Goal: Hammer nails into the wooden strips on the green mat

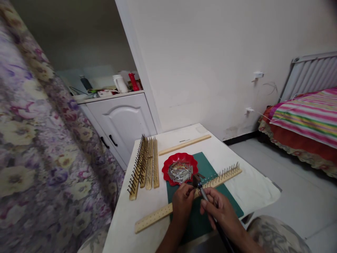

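Note:
My right hand (219,207) is closed around the handle of a claw hammer (204,193). The hammer's dark head is just above the fingertips of my left hand (183,200). Those fingers pinch a nail, mostly hidden by the hand and hammer, at a long wooden strip (154,218). The strip lies slantwise across a green cutting mat (210,165). Its right part carries upright nails (229,171); its left part shows rows of small holes. Beyond my left hand a red scalloped bowl (166,165) holds a heap of loose nails (180,172).
Several wooden strips studded with nails (143,161) lie at the table's left side. Another bare-looking strip (184,144) is near the back edge of the white table (252,189). A floral curtain (65,140) hangs left, a cabinet (126,119) stands behind, and a bed (310,112) is right.

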Motion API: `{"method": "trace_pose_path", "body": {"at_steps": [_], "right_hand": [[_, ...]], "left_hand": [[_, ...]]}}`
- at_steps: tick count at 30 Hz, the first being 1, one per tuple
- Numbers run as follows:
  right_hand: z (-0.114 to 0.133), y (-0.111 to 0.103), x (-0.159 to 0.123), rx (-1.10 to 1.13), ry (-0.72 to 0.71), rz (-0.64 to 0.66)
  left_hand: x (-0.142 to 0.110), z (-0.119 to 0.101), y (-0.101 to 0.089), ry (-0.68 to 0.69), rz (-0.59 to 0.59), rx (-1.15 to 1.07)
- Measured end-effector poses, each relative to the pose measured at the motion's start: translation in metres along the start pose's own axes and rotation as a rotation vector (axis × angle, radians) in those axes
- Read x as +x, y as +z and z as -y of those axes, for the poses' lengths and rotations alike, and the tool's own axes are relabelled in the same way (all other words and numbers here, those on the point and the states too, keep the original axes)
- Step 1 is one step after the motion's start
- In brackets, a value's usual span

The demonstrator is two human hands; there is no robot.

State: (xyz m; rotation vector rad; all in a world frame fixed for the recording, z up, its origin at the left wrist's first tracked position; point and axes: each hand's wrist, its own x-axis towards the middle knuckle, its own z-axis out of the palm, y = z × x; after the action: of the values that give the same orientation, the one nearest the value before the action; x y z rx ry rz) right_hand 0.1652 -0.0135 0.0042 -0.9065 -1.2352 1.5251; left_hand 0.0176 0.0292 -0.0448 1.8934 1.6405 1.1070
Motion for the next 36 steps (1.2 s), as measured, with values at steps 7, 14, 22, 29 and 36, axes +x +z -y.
{"method": "trace_pose_path", "body": {"at_steps": [7,14,22,29,36], "right_hand": [[-0.009,0.003,0.005,0.005,-0.002,0.043],[-0.007,0.003,0.003,-0.012,0.033,0.034],[-0.001,-0.001,-0.003,-0.010,0.045,0.014],[0.004,-0.003,-0.007,-0.002,0.041,0.018],[-0.001,-0.006,-0.004,0.022,0.049,0.021]], "left_hand": [[0.001,0.003,0.002,-0.009,-0.006,0.014],[0.000,0.004,0.001,-0.001,-0.011,0.007],[-0.006,0.000,-0.018,0.059,0.075,0.027],[0.031,0.004,-0.073,0.130,0.129,0.324],[0.074,0.020,-0.072,0.081,0.438,0.678]]}}
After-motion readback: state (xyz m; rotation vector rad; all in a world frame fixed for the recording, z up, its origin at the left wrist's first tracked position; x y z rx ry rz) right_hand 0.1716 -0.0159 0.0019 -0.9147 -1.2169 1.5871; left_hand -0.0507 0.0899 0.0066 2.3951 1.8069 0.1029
